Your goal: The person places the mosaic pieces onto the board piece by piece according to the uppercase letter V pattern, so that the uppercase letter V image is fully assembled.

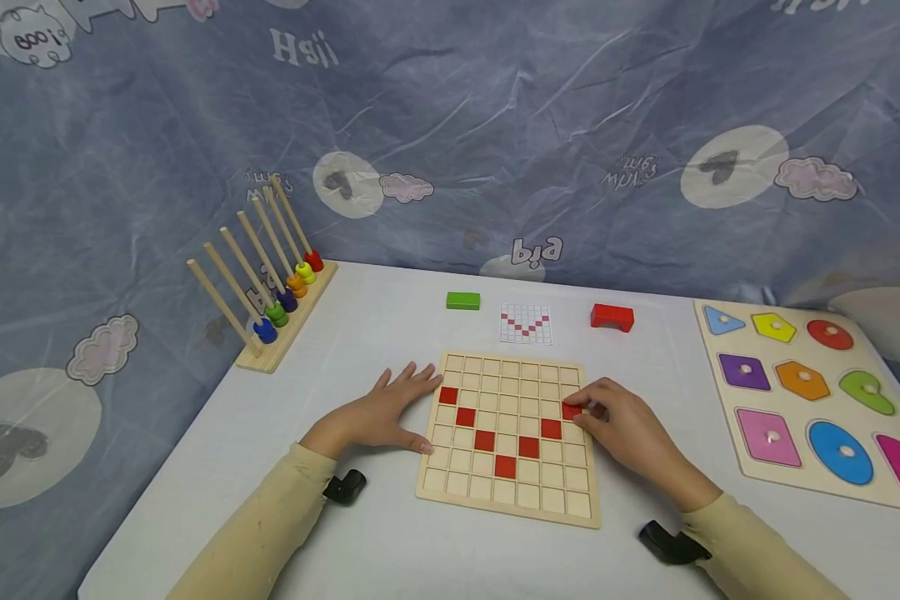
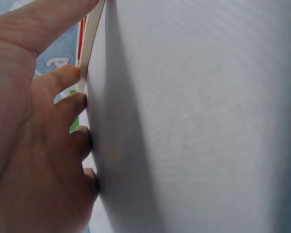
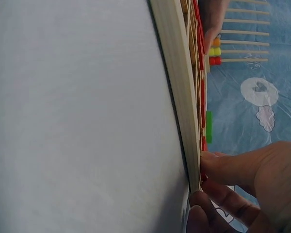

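Note:
A square wooden grid board (image 1: 506,490) lies on the white table, with several red square tiles set in its cells in a V shape. At its right edge my right hand (image 1: 630,429) pinches a red tile (image 1: 571,411) between thumb and forefinger, over a right-column cell. In the right wrist view, the thumb (image 3: 228,167) is at the red tile beside the board's wooden rim (image 3: 177,73). My left hand (image 1: 382,410) rests spread on the table, its thumb and forefinger touching the board's left edge. Behind the board lies a small pattern card (image 1: 526,324) printed with a red V.
A green block (image 1: 462,301) and a red arched block (image 1: 612,317) sit behind the board. At the left stands a peg rack (image 1: 270,354) with coloured beads. A shape puzzle board (image 1: 727,392) lies at the right. A printed blue cloth (image 1: 450,125) hangs behind the table.

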Demonstrator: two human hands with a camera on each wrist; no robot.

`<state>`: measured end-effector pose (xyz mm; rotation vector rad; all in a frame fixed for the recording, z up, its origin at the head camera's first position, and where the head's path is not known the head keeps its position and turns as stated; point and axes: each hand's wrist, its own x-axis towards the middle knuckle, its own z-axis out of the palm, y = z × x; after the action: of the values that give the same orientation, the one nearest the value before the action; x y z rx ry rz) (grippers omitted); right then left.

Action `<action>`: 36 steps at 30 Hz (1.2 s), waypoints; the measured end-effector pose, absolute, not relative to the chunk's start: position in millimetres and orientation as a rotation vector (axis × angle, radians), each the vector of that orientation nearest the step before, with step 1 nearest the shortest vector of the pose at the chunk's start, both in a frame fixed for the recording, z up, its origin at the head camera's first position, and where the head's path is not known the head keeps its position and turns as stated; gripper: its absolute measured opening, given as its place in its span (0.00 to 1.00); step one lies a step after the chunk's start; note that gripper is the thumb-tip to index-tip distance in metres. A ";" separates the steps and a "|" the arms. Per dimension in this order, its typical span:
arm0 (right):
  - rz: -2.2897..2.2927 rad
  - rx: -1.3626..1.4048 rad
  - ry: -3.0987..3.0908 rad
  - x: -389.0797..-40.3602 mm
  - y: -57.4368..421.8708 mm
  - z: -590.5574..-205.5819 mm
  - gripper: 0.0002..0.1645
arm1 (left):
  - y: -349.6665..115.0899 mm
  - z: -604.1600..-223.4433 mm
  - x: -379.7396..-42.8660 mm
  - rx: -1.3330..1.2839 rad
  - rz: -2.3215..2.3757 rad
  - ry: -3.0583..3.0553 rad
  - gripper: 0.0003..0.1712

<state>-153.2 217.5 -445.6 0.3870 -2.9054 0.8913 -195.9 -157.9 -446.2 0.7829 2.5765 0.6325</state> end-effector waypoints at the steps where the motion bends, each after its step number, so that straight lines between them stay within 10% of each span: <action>1: 0.890 0.389 -2.908 -153.3 217.6 -445.6 0.16 | -158.1 -446.5 -196.0 0.784 0.630 2.578 0.65; 36: 1.038 0.266 -2.928 -139.8 228.3 -443.4 0.24 | -155.6 -450.9 -198.1 0.767 0.627 2.569 0.65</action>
<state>-139.8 228.3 -443.4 0.2660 -2.9279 1.0382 -198.1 -155.6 -450.9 0.7673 2.5694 0.6273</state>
